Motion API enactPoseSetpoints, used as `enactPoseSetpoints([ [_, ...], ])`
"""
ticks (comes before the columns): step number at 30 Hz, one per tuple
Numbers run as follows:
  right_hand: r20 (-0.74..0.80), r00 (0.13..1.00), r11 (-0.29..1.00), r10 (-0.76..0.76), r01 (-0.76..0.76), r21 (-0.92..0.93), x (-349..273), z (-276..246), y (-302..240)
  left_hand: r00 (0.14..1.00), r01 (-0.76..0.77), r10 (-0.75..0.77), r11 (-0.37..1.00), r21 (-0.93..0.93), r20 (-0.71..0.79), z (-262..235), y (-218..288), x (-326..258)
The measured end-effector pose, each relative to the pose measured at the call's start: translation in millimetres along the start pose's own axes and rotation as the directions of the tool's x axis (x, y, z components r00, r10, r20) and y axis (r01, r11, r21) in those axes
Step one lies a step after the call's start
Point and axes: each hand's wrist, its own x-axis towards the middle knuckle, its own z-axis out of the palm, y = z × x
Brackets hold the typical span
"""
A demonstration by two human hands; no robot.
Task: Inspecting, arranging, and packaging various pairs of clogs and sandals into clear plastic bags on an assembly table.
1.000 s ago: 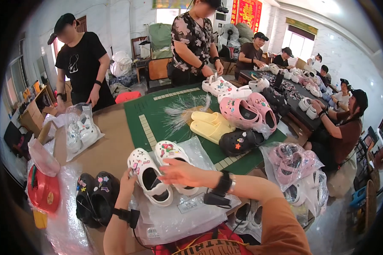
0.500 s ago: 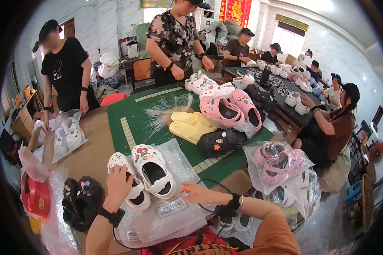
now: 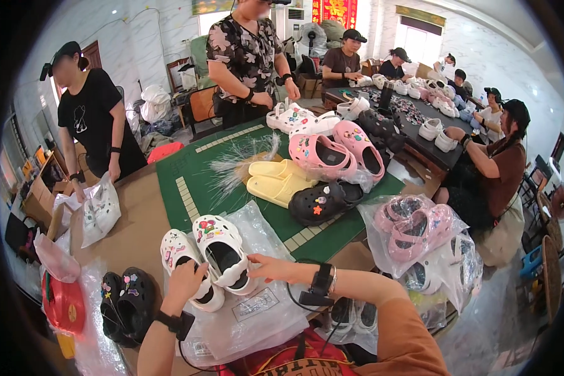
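Observation:
Two white clogs with colourful charms stand side by side, toes pointing away from me: the left clog (image 3: pixel 177 247) and the right clog (image 3: pixel 208 233). My left hand (image 3: pixel 185 281) has its fingers curled over the side of the left clog near the heel opening. At the right clog's outer rear side, my right hand (image 3: pixel 268 268) closes its fingers on the edge. Part of each grip is hidden. Beneath the pair lies a clear plastic bag (image 3: pixel 257 235) with a printed label. A pair of black clogs with charms (image 3: pixel 135 304) sits to the left.
Yellow slippers (image 3: pixel 276 185), a black clog (image 3: pixel 324 208) and pink clogs (image 3: pixel 319 155) crowd the green mat (image 3: pixel 182 164). Bagged pink clogs (image 3: pixel 413 229) are at right. Far left, a co-worker (image 3: pixel 91 116) handles a bagged pair (image 3: pixel 100 210). Other people work around a dark table (image 3: pixel 435 150).
My right hand has moved left from beside the right clog onto its rear side. My left hand has slid back toward the left clog's heel. The co-worker at left has lifted the bagged pair upright.

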Motion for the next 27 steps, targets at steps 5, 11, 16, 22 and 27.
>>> enactPoseSetpoints([
  [5,0.163,0.987,1.000,-0.006,0.002,0.024,-3.1,14.2,2.5,0.957,0.276,-0.236,0.921,-0.275,0.169,14.6,-27.1,23.0],
  [11,0.041,0.957,0.852,-0.288,0.276,-0.445,-19.1,21.3,34.9,0.968,0.251,-0.240,0.930,-0.268,0.074,25.4,-16.2,27.5],
  [16,0.223,0.940,0.487,-0.260,0.327,-0.810,-37.9,12.8,57.4,0.968,0.249,-0.233,0.901,-0.356,0.087,24.5,-27.7,37.3],
  [22,0.180,0.919,0.303,-0.351,0.294,-0.907,-40.0,5.1,70.6,0.996,0.074,-0.051,0.919,-0.386,0.071,-22.2,-50.2,33.7],
  [27,0.077,0.957,0.308,-0.280,0.166,-0.937,-30.5,-6.9,59.5,0.991,0.052,-0.019,0.965,-0.259,0.131,-29.0,-80.2,17.6],
])
